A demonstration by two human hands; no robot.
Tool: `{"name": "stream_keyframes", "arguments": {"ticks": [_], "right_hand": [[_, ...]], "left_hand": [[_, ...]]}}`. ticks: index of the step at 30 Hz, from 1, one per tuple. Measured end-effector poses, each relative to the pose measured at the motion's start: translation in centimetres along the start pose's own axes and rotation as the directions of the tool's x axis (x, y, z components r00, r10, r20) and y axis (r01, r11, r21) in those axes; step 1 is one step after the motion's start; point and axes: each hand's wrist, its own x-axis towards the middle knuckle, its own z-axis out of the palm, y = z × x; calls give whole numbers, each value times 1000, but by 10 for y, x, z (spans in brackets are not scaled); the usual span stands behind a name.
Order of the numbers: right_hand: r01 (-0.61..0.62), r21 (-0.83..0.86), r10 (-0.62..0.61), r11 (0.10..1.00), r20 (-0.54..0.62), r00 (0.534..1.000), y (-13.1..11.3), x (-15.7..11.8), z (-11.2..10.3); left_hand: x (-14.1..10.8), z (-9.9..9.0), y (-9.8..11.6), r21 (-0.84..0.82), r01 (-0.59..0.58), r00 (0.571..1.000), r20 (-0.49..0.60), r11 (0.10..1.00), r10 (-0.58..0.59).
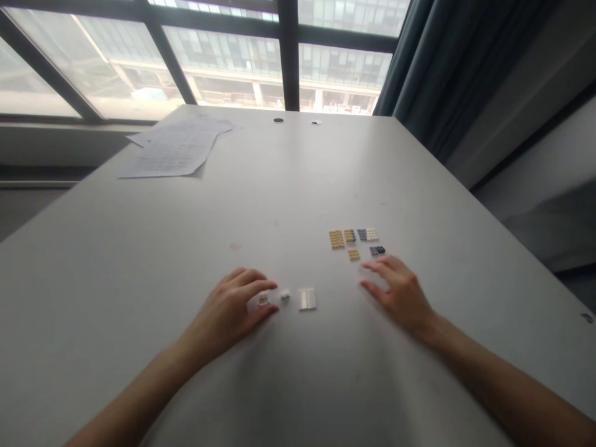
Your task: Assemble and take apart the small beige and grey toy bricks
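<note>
My left hand [237, 304] rests on the table with thumb and fingers apart, curved around a small pale building-brick piece [264, 300]; I cannot tell if it touches it. Just right of those fingertips lies a small white and grey piece [285, 296]. Two white flat tiles [307, 299] lie side by side further right. My right hand [395, 288] is open, thumb and fingers spread, with nothing between them. Beyond its fingertips are dark grey and black bricks [377, 251] and a small tan plate [354, 254].
Behind these, a row holds a larger tan plate [336, 239], a tan and grey-blue stack [349, 235], a dark grey plate [362, 234] and a white plate [372, 234]. Printed papers [172, 149] lie at the table's far left. A window and a dark curtain [433, 68] border the table [279, 192].
</note>
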Motion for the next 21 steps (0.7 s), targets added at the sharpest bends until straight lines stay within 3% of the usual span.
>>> {"name": "stream_keyframes", "arguments": {"ticks": [2, 4, 8, 15, 21], "right_hand": [[141, 81, -151, 987, 147, 978, -33, 6, 17], [169, 123, -193, 978, 227, 954, -57, 15, 30], [184, 141, -221, 973, 317, 922, -74, 28, 39], [157, 180, -210, 971, 324, 923, -76, 25, 42], [94, 152, -131, 984, 258, 957, -26, 15, 21]], "left_hand": [[5, 2, 5, 20, -23, 1000, -13, 1000, 23], [7, 3, 9, 26, -28, 999, -17, 999, 29], [2, 2, 10, 4, -21, 1000, -21, 1000, 21], [-1, 4, 5, -13, -10, 999, -32, 1000, 10], [-3, -2, -5, -14, 6, 999, -42, 1000, -6]]}}
